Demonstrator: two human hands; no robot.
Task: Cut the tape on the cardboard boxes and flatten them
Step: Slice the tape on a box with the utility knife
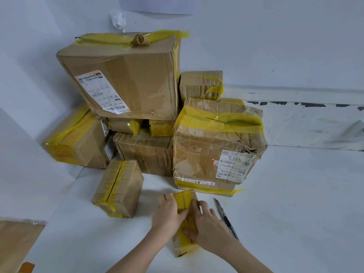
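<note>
A small cardboard box (pixel 184 200) with yellow tape along its top lies on the white table (pixel 295 213) in front of me. My left hand (pixel 168 212) rests on its left side, thumb at the taped seam. My right hand (pixel 206 223) lies on its right side, thumb pressing the tape lower down. A utility knife (pixel 224 215) with its blade out lies on the table just right of my right hand, held by neither hand. Another small taped box (pixel 119 188) stands to the left.
A pile of larger taped cardboard boxes fills the back left corner: a big one on top (pixel 126 75), a crumpled labelled one (pixel 216 146) straight behind the small box. White walls enclose the back and left. A wooden floor (pixel 17 239) shows at the lower left.
</note>
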